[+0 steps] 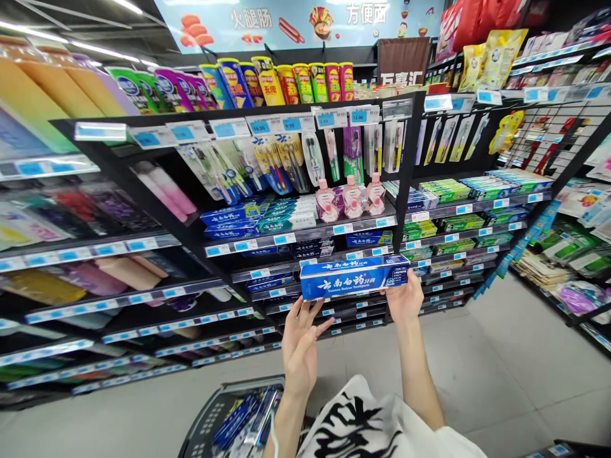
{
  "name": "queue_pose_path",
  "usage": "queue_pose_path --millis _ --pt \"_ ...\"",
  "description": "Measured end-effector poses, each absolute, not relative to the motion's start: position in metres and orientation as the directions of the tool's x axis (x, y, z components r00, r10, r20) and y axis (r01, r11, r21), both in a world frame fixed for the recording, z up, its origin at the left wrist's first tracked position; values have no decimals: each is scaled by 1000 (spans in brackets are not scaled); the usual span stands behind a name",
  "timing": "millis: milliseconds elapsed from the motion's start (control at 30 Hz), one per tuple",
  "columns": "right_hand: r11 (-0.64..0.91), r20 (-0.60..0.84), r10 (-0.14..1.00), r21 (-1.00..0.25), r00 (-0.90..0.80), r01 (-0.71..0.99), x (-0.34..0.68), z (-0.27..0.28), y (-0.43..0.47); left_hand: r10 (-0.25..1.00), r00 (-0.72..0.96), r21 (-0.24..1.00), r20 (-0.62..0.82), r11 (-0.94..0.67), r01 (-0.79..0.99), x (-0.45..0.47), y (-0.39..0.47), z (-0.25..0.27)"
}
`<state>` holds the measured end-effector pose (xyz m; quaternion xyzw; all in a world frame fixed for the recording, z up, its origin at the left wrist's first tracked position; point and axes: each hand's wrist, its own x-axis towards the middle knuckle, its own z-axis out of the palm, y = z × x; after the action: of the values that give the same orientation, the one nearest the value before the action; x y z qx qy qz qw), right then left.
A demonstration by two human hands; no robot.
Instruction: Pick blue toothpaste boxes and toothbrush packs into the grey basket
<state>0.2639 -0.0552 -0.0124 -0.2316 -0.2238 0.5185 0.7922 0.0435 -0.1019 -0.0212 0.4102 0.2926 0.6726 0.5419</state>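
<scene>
A blue and white toothpaste box (pixel 353 280) is held up level in front of the shelves, its printed front turned toward me. My right hand (pixel 405 300) grips the box at its right end, the fingers partly hidden behind it. Below the left end is my left hand (pixel 301 353), its fingers spread apart. Those fingertips reach the box's lower edge, and I cannot tell whether they bear any of its weight.
A dark shopping basket (pixel 203 407) with blue packages inside stands on the floor at lower left. Ahead, shelves carry toothpaste boxes (pixel 286 213), pink bottles (pixel 352 200) and hanging toothbrushes (pixel 274 165). Chip canisters (pixel 270 79) line the top. Another shelf unit (pixel 568 280) is at right.
</scene>
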Motion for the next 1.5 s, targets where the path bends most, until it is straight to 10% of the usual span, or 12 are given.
queue_pose_path --millis 1500 --pt "390 283 919 -750 273 -535 275 -27 -56 974 -95 840 205 -225 -494 45 -104 -18"
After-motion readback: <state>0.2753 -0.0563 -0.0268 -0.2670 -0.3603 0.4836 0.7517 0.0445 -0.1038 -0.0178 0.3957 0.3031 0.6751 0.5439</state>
